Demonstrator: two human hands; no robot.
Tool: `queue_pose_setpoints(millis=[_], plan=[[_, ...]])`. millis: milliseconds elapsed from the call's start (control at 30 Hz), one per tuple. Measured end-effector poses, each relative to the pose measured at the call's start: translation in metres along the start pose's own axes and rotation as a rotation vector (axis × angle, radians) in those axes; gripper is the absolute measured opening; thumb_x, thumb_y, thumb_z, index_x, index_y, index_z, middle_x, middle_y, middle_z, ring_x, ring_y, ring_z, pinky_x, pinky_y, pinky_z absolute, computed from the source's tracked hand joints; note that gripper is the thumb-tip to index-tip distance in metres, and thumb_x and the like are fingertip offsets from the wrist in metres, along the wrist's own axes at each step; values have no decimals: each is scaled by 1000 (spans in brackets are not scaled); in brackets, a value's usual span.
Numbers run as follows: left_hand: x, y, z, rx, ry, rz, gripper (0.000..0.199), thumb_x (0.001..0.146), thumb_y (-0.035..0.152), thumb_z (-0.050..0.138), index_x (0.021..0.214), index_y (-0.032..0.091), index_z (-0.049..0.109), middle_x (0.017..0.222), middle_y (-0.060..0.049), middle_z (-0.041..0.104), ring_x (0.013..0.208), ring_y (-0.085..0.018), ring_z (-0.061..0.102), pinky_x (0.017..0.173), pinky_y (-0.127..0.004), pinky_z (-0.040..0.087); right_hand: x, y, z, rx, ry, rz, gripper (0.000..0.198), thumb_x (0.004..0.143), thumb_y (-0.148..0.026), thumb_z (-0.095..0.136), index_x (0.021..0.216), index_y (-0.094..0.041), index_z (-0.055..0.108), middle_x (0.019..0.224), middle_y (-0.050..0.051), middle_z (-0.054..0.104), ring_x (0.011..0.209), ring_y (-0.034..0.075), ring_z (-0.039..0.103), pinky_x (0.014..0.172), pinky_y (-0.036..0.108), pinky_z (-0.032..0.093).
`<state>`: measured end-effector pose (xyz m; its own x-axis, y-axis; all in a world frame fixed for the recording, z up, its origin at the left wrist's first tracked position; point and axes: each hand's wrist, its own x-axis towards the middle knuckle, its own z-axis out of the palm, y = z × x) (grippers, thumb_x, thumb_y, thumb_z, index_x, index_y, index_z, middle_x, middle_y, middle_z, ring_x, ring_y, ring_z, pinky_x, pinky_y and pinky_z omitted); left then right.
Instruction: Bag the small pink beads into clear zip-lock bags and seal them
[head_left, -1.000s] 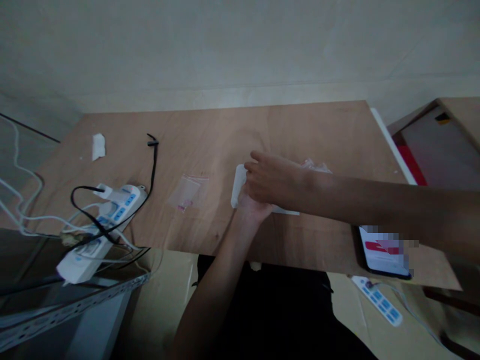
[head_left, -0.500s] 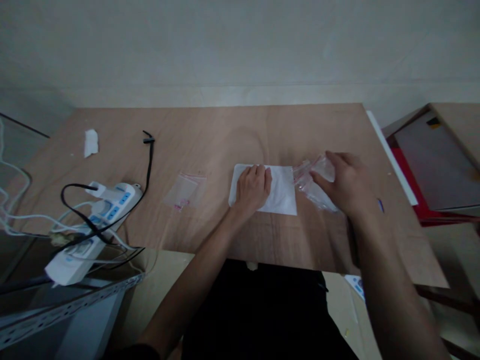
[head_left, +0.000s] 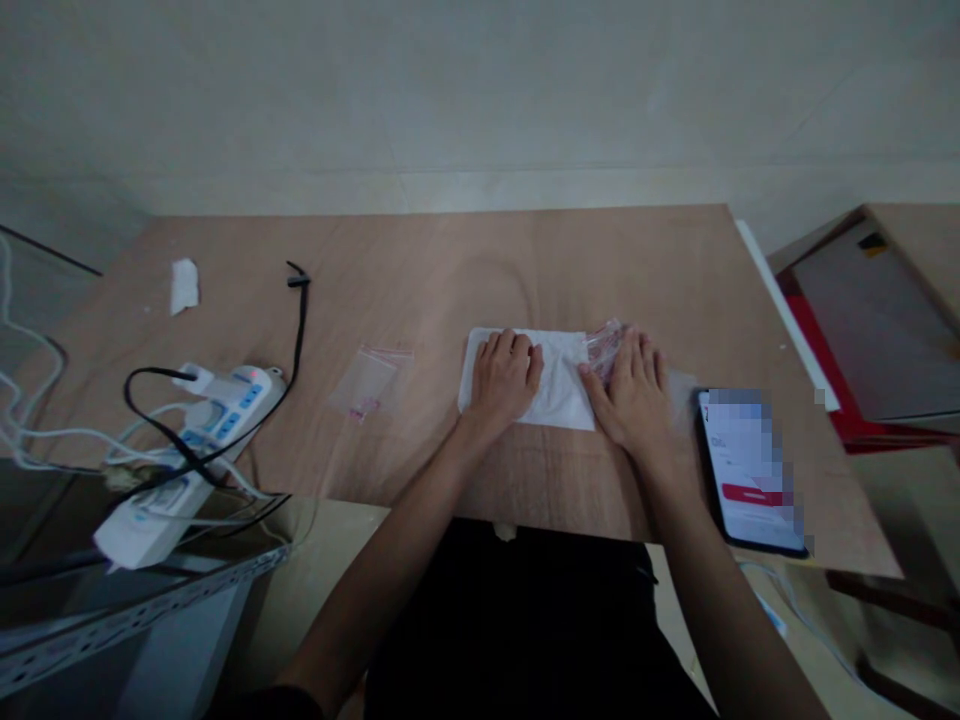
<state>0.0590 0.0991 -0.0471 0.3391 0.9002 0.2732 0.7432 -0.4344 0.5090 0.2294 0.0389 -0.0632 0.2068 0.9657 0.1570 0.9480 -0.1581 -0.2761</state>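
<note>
Two bare hands are laid palm down on the table (head_left: pixel 420 270), side by side and apart. The left hand (head_left: pixel 504 380) is placed over the left half of a white sheet (head_left: pixel 566 385); its fingers are bent, and whether anything is pinched beneath them cannot be told, since their undersides are hidden. The right hand (head_left: pixel 631 390) is held open and flat, fingers stretched forward and thumb spread out to the left, with its tip set at the sheet's right edge. By that hand a clear bag (head_left: pixel 604 343), crumpled and with reddish lines, is partly covered; its upper left part is seen beside the sheet, and a pale clear piece (head_left: pixel 681 390) is seen past the fingers on the right. The sheet is laid flat near the middle of the table, between the two thumbs and under the left hand. Well to the left, a second bag (head_left: pixel 367 380) is left flat, marked with pink at its lower end. To the right of the right hand, a phone (head_left: pixel 750 475) is set with its screen lit. At the far left, a power strip (head_left: pixel 251 395) is crossed by a black cable (head_left: pixel 301 335), and beyond it a white scrap (head_left: pixel 184 287) is seen.
</note>
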Motion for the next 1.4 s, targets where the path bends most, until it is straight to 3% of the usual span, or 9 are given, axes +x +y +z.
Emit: queue_pose_setpoints(millis=[133,233,333,500,733,867,967,1133,1400], plan=[[-16,-22,-31,3,273,-94,24,96,33,42,89,19,59,94,-12,65,96,-25,58,91,-41,43,-2,0,-4,57,18,35,92,94,-62,28,152,5,6,159,29,17,149,37,13,118,58,15],[-37,-59,-57,131,455,-341,30,90,39,55,109,16,59,113,-16,64,112,-31,56,99,-47,41,-4,0,-8,103,48,37,96,92,-62,33,153,4,-3,160,29,10,150,38,7,117,62,11],[-58,-96,-72,227,356,-481,45,84,41,61,118,11,57,127,-22,60,122,-37,52,105,-53,38,-7,-2,-12,165,125,11,99,90,-62,38,153,-2,-9,162,27,3,150,39,1,115,67,9],[-73,-116,-76,191,257,-395,36,96,33,39,109,12,65,121,-19,66,120,-31,58,104,-47,42,-13,-3,-16,174,301,-2,95,92,-58,38,153,-5,-10,162,25,0,150,39,0,115,67,10],[-70,-72,-101,159,536,-339,34,96,34,40,93,14,67,93,-15,71,93,-28,66,90,-44,46,-26,-37,-32,371,446,-76,60,95,-39,45,149,-16,31,156,21,31,147,36,24,114,64,24],[-68,-23,-103,-304,475,-266,30,97,34,41,83,20,64,78,-2,69,79,-17,65,75,-29,48,-25,-84,-44,862,179,-183,36,91,-32,58,126,-25,60,125,10,66,116,26,62,99,49,50],[-67,5,-90,-570,332,-258,33,99,35,40,78,21,62,73,0,67,73,-14,63,72,-27,47,-28,-109,-50,1052,-22,-244,23,87,-29,65,110,-27,71,102,5,75,94,21,71,86,40,59],[-68,23,-70,-540,557,-420,21,87,41,61,85,21,57,84,0,61,79,-14,58,76,-28,45,-41,-112,-48,967,213,-253,24,89,-17,59,103,-28,75,105,4,76,99,20,71,88,40,59],[-58,25,-67,-1073,154,-448,19,83,38,64,81,19,68,82,-1,70,78,-14,64,75,-26,51,-40,-95,-45,670,236,-461,40,89,-10,53,127,-20,64,125,13,68,112,25,65,92,45,56]])
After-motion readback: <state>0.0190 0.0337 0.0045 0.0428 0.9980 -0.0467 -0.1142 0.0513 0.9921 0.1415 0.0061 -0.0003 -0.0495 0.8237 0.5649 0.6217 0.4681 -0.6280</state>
